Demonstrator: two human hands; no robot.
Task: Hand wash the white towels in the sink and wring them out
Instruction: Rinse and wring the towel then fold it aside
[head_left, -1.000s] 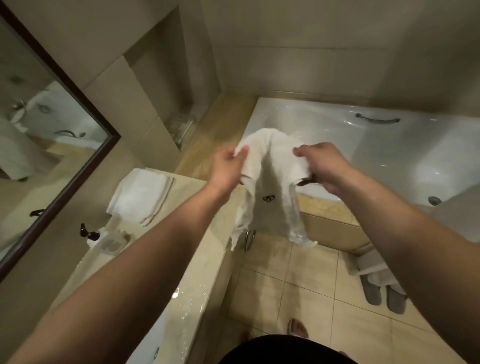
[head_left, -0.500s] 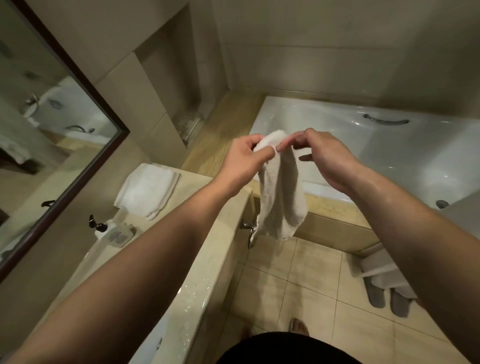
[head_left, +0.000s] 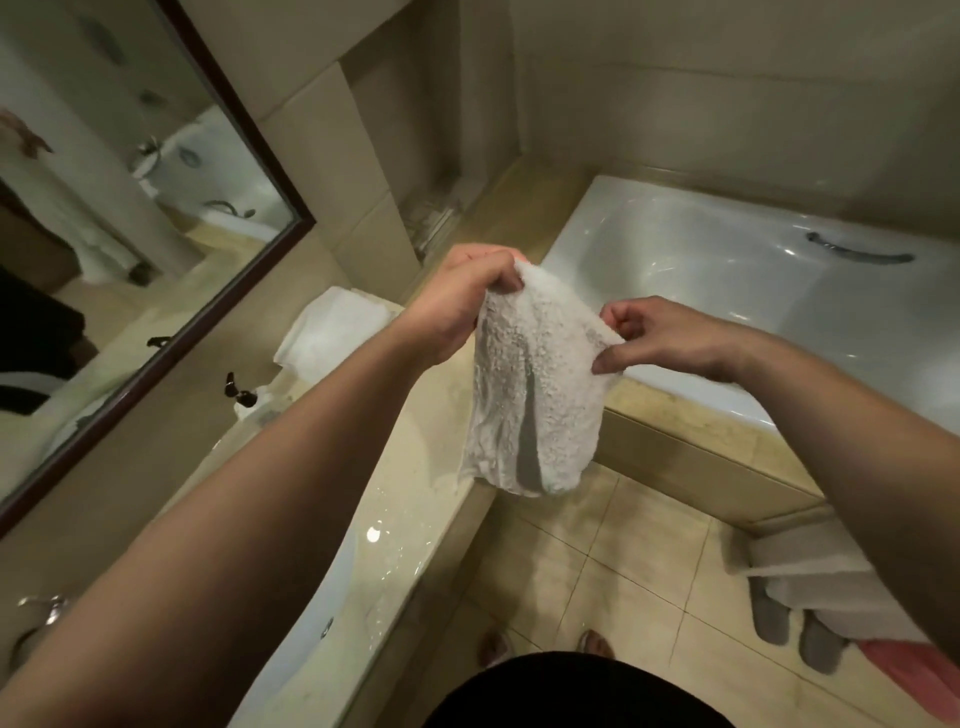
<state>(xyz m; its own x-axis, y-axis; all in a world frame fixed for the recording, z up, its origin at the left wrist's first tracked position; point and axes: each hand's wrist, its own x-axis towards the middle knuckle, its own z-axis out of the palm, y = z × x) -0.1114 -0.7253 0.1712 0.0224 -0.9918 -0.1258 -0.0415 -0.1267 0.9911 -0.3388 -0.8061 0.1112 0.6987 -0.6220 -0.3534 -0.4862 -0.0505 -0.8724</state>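
The white towel hung folded in the air in the head view, out over the corner of the wet counter and the tiled floor, with its long axis running straight down. The left hand gripped its top left corner in curled fingers; the right hand pinched the top right edge, thumb beneath. Both hands sat at the same end, so the free lower hem lay below them, nearest neither. The left was slightly higher and closer to the counter. As I judged it, setting the towel down would turn on swinging it leftward, toward the folded towels at the counter's far end beside the mirror. The counter edge lay just beside the hem; the bathtub behind left open room.
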